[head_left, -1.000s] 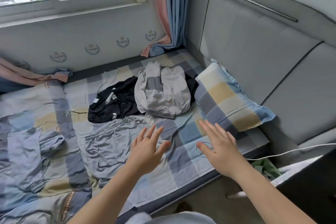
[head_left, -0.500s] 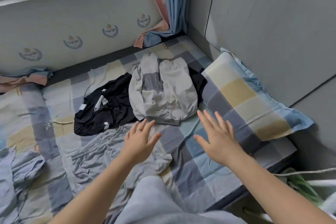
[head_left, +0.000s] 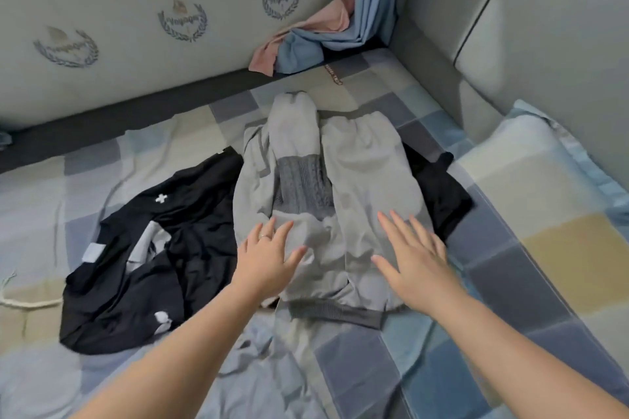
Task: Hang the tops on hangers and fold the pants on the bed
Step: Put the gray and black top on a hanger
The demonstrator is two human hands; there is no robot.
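L hand (head_left: pixel 269 262) & R hand (head_left: pixel 415 262) were both flat w/ fingers spread wide, holding nothing, over the near part of the gray top (head_left: pixel 367 180). The gray top lay mid-bed (head_left: pixel 510 323), partly on a black top (head_left: pixel 190 248). Pillow (head_left: pixel 544 180) sat on the right.

One wide-angle, head-worn view looks forward and down from close above the bed (head_left: pixel 510 282). It faces the bed's far right corner.
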